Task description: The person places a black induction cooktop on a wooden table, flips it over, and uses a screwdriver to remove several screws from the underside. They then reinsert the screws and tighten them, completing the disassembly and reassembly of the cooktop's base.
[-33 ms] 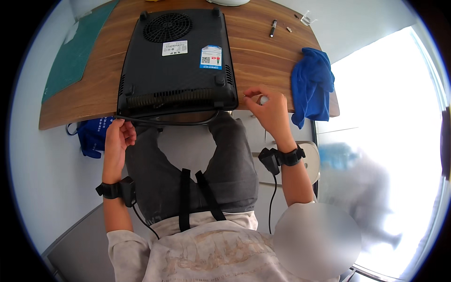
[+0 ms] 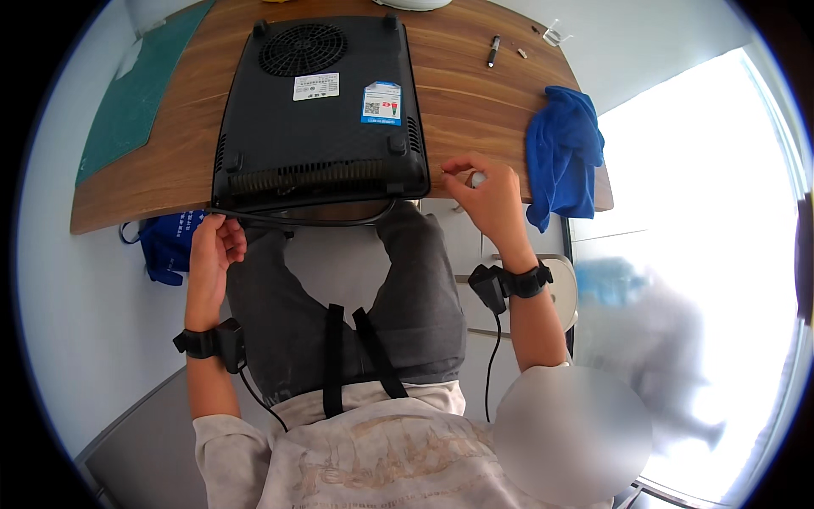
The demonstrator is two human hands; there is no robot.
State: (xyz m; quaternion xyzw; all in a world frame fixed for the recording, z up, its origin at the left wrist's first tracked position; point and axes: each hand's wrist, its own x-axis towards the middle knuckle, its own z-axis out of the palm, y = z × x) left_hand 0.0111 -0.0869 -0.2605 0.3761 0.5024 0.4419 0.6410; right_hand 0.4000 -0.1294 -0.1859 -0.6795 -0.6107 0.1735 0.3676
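Note:
A black induction cooker (image 2: 309, 136) lies upside down on the table, its round fan grille and vents facing up. Along its near edge a black cord (image 2: 322, 222) sags over the table's front. My left hand (image 2: 214, 246) is at the cooker's near left corner, fingers curled, with the fingertips on the cord. Just right of the near right corner, my right hand (image 2: 490, 193) is closed in a pinch; whatever is between thumb and forefinger is too small to name. Part of a whitish rounded object (image 2: 477, 179) shows inside that hand, mostly hidden.
A green mat (image 2: 140, 93) covers the table's left end. A blue cloth (image 2: 564, 153) hangs over the right edge. Toward the back right lie a black pen (image 2: 493, 51) and a small clear piece (image 2: 553, 36). A blue bag (image 2: 167, 246) hangs below the table at left.

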